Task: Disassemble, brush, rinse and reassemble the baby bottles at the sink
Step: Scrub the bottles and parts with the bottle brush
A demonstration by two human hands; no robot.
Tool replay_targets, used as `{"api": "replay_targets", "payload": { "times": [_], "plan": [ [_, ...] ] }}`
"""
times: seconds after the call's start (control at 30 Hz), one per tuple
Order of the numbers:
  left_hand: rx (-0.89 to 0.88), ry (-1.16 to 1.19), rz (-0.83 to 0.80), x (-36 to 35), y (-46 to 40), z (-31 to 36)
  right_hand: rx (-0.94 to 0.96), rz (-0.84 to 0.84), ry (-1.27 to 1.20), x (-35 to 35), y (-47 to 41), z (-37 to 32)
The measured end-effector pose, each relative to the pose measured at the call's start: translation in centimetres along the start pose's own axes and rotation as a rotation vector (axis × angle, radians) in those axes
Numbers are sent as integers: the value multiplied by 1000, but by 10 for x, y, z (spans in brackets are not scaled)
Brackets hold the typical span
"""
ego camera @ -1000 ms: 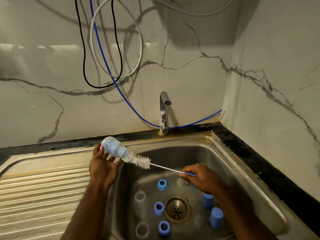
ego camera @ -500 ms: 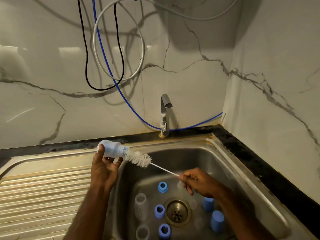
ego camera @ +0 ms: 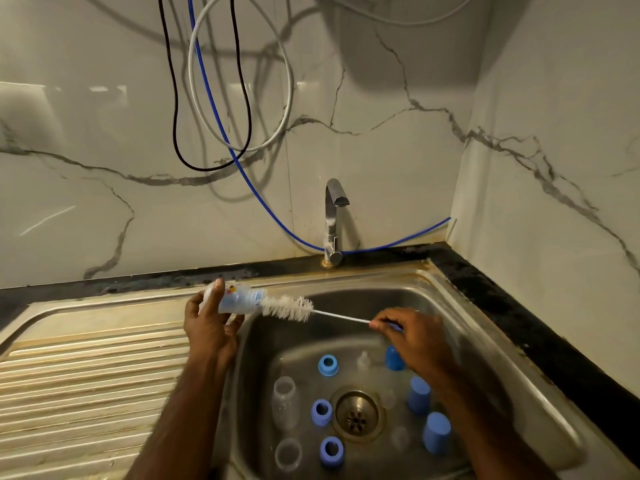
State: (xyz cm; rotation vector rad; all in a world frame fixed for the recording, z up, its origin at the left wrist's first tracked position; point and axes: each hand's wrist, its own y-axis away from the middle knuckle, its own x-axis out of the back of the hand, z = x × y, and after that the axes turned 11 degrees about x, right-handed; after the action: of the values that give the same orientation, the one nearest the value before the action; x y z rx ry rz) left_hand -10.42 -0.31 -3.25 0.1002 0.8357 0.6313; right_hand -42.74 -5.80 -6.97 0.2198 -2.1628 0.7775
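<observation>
My left hand (ego camera: 207, 327) grips a clear baby bottle (ego camera: 239, 299) lying sideways over the sink's left rim, mouth toward the right. My right hand (ego camera: 412, 336) pinches the blue handle of a bottle brush (ego camera: 287, 307); its white bristles are almost wholly outside the bottle mouth, only the tip inside. On the basin floor lie two more clear bottles (ego camera: 285, 403), three blue collar rings (ego camera: 328, 365), three blue caps (ego camera: 437, 433) and clear teats (ego camera: 363, 362).
The steel sink (ego camera: 491, 351) has its drain (ego camera: 356, 415) in the middle and a ribbed drainboard (ego camera: 86, 382) at the left. A chrome tap (ego camera: 334, 220) stands behind, shut off. Black, white and blue cables (ego camera: 214, 109) hang on the marble wall; black counter edge runs right.
The brush has slid outward from the bottle as my right hand pulled back to the right. My left hand has turned the bottle flatter. The view shifted slightly.
</observation>
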Motion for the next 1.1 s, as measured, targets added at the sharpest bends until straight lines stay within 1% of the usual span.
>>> {"api": "replay_targets", "payload": {
  "times": [0.07,0.13,0.2,0.3,0.43,0.5,0.57,0.7,0.83,0.97,1.03,1.1],
  "plan": [
    [-40,22,-23,-1,-2,1,-39,64,126,2,-3,5],
    [-54,84,-56,1,-3,6,-70,73,163,6,-2,6],
    [-53,103,-95,2,-4,4,-46,51,92,5,0,4],
    [-48,12,-155,-2,4,-1,-25,23,3,1,1,1],
    [-99,-13,-131,2,0,4,-79,100,-37,12,3,3],
    [-86,-31,-129,3,-2,2,-60,90,-51,8,3,-1],
    [-43,-1,-136,1,-2,-2,-38,67,-65,1,2,-6],
    [-69,74,-116,-1,-4,3,-86,126,-119,7,1,0],
    [-26,75,-106,-2,-3,-5,-73,95,-121,0,2,-3],
    [-70,93,-90,-5,0,-6,-131,159,-131,6,0,-2],
    [-80,116,-81,-5,-1,-9,-145,156,-128,5,1,-3],
    [-72,94,-106,-7,-1,-16,-152,166,-99,-4,2,-8]
  ]
}}
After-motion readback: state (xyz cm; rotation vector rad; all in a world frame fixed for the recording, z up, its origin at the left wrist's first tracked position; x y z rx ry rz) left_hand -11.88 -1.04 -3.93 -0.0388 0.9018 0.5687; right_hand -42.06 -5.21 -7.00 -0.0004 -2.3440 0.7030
